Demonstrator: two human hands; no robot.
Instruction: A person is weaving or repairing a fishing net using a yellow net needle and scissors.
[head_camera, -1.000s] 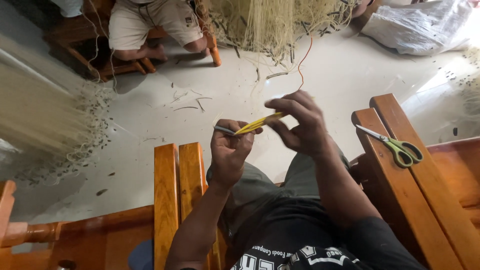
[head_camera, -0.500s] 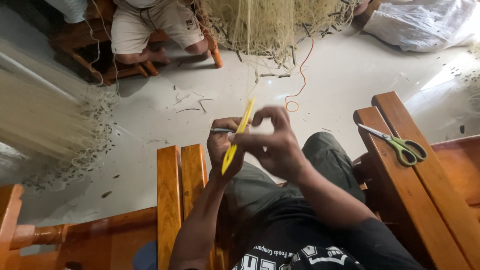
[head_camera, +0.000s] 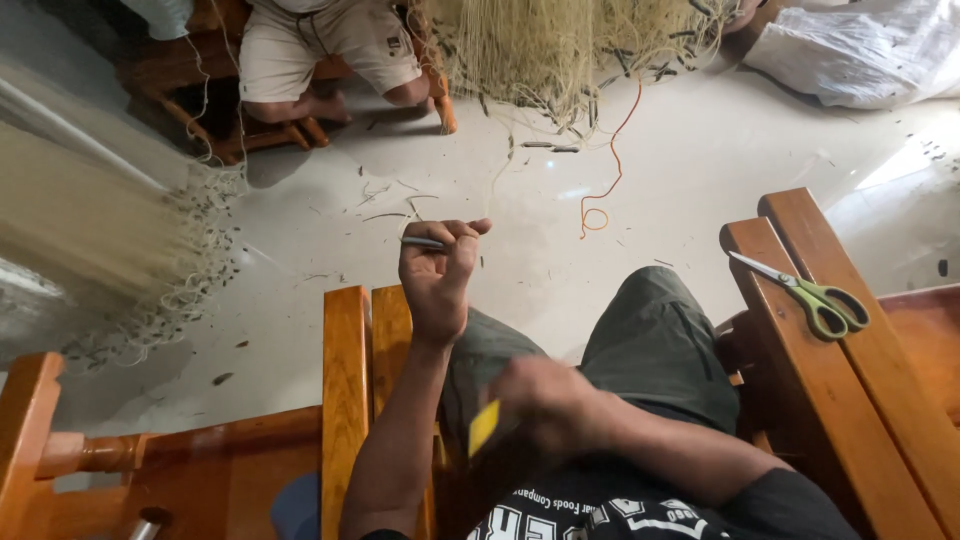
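left hand (head_camera: 436, 275): raised above the knee, fist curled shut, thumb and forefinger pinching a thin grey metal rod (head_camera: 422, 242)
grey rod axis: roughly level, long axis left-right; free end pokes out left of the fist, other end hidden in the fingers
right hand (head_camera: 545, 405): low, close to the body, over the lap; motion-blurred, fingers closed around a flat yellow plastic netting needle (head_camera: 484, 427)
yellow needle axis: only a short part shows, tilted from lower left to upper right; which end is the tip, cannot tell
hands apart: well apart, left one farther out and higher, right one near the torso
thread: too fine to make out between the hands
left edge: two orange wooden chair slats (head_camera: 362, 390) just left of the left forearm, close
right edge: orange wooden armrest (head_camera: 800, 330) right of the thigh, carrying green-handled steel scissors (head_camera: 808, 294), blades pointing far-left, handles near-right
open room: pale tiled floor (head_camera: 520, 260) beyond the knees, bare apart from scraps and a thin orange cord (head_camera: 604, 190) ending in a small loop
far: heap of pale yellow fishing net (head_camera: 560, 50) with dark weights; another person's bent legs in beige shorts (head_camera: 320, 50) on a wooden seat, far left
far right: white plastic sack (head_camera: 860, 55)
left: blurred pale net sheet (head_camera: 90, 230) with a weighted hem on the floor
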